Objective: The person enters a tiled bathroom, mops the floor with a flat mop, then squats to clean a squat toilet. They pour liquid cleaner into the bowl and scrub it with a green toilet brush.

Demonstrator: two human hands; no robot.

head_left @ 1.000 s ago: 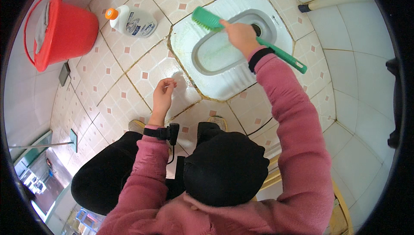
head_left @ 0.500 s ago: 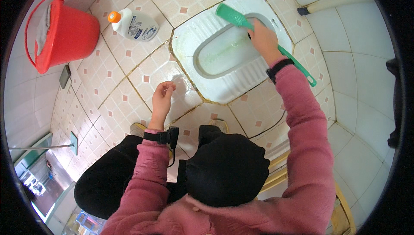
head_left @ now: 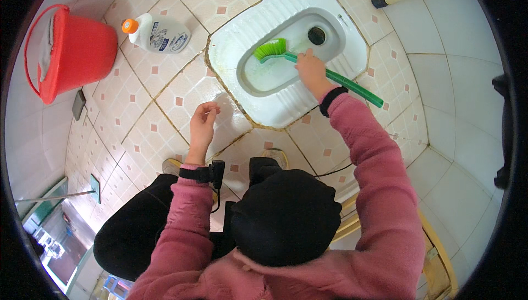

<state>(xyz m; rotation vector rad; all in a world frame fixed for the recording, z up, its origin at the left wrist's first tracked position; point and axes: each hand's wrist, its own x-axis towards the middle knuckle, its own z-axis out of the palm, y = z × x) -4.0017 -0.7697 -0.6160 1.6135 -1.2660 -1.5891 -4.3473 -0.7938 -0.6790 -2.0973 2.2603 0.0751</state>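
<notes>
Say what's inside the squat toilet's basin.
A green brush head and a dark drain hole. The basin surface behind the brush head and right grip is covered.

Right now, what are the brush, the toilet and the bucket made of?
The brush seems plastic: smooth, evenly green, with thin, bright, probably synthetic bristles. The toilet looks like glazed ceramic: white and shiny, with moulded ridges. The bucket is probably plastic: smooth, softly glossy, its handle also red.

White tiled walls (head_left: 460, 88) border a patterned beige floor (head_left: 144, 88).
</notes>
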